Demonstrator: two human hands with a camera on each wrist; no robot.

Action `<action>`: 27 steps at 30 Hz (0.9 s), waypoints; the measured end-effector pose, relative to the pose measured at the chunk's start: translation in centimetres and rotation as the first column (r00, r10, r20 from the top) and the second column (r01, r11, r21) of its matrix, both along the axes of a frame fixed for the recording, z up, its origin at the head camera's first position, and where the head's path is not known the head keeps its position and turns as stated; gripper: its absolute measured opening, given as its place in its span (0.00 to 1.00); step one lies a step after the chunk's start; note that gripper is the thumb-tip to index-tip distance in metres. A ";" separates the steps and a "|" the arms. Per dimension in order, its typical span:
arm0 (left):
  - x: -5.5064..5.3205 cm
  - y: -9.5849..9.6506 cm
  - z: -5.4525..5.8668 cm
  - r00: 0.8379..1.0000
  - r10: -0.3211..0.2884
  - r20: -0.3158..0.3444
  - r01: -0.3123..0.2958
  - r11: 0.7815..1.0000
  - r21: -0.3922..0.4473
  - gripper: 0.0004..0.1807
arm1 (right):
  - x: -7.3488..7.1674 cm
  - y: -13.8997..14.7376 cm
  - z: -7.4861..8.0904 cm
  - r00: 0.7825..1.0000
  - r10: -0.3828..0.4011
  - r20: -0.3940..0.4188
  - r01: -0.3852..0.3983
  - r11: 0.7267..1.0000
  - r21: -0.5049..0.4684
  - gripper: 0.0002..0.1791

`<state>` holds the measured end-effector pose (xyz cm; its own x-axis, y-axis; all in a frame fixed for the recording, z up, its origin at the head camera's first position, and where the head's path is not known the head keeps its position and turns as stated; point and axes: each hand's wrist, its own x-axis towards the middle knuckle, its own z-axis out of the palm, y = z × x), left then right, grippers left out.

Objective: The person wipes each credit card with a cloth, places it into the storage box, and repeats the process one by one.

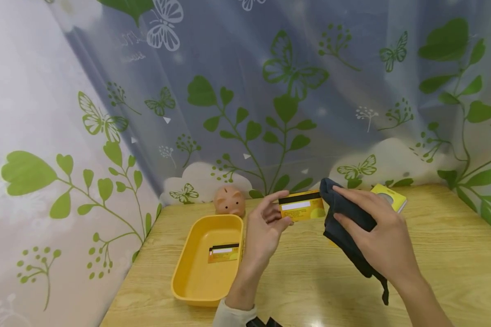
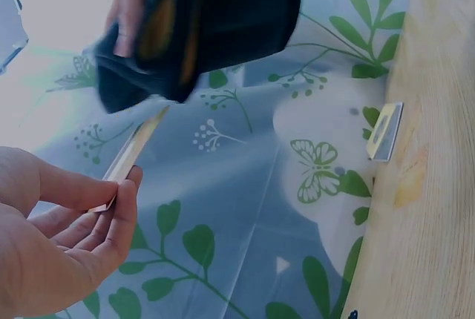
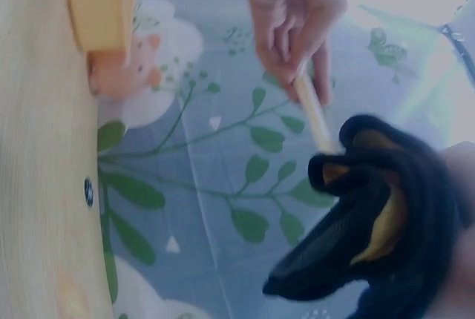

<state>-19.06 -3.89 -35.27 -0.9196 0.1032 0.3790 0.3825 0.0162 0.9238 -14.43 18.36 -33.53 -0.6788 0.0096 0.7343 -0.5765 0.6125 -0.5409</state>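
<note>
Over the wooden desk [image 1: 290, 268], near its far edge, my left hand [image 1: 265, 227] pinches a yellow magnetic-stripe card [image 1: 303, 207] at the mouth of the dark fabric pouch [image 1: 349, 209] my right hand [image 1: 382, 231] grips, and I'd keep them squarely aligned against snagging.

In the frame's lower middle, a card [image 1: 221, 257] lies in the tray [image 1: 200, 279], a piggy bank [image 1: 230, 203] behind; farther right, my left fingers [image 1: 271, 200] hold a second card [image 1: 298, 212] beside the pouch [image 1: 335, 204].

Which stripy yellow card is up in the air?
The card held by the left hand, beside the dark pouch. The other card with a black stripe lies in the yellow tray.
</note>
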 end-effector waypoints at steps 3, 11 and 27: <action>0.0 0.1 0.0 1.000 0.006 -0.004 -0.006 1.000 -0.013 0.29 | 0.5 -0.6 0.2 0.998 0.055 -0.003 -0.055 0.998 -0.001 0.40; 0.0 0.4 -0.1 1.000 0.007 -0.021 -0.008 0.999 -0.043 0.29 | 0.9 -2.8 -0.2 0.990 0.139 0.010 -0.139 0.990 0.025 0.40; 0.4 0.9 -0.2 0.999 -0.026 -0.034 0.024 0.998 -0.059 0.30 | 0.7 -4.7 -1.7 0.985 0.165 0.045 -0.168 0.983 0.075 0.39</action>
<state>-18.64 -2.95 -35.50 -0.9026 0.1490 0.4038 0.4158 0.0593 0.9075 -13.77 13.65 -35.26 -0.6940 -0.1624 0.7015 -0.6534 0.5514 -0.5188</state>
